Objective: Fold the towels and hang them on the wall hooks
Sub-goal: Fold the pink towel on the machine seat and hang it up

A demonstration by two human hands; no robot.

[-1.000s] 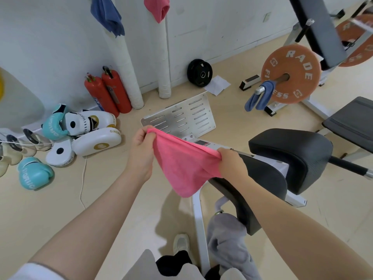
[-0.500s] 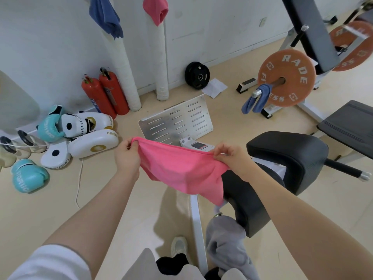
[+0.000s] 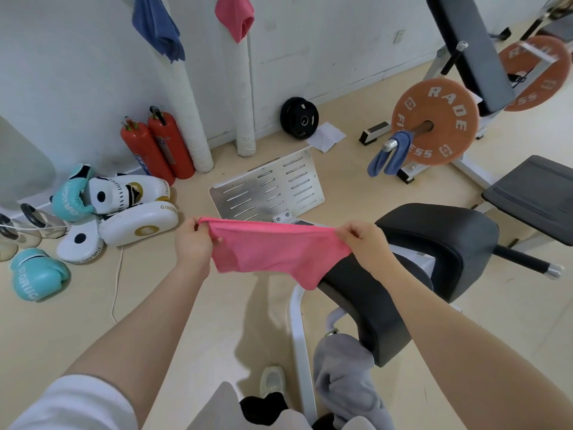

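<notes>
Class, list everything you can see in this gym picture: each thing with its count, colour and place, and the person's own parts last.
Held towel: 1, pink, stretched between both hands.
Hung towels: 2, blue and pink, on the wall.
Bar towel: 1, blue, over the barbell end.
Grey cloth: 1, bottom centre.
Extinguishers: 2, red, by the wall.
Boxing gloves: 2, teal, left floor.
Pads: several, white, left floor.
Plates: orange, black.
Left hand, right hand: pinching the held towel's top corners.

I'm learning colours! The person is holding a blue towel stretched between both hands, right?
Not quite: the soft cloth towel is pink, not blue. The head view shows it stretched between the left hand and right hand.
</notes>
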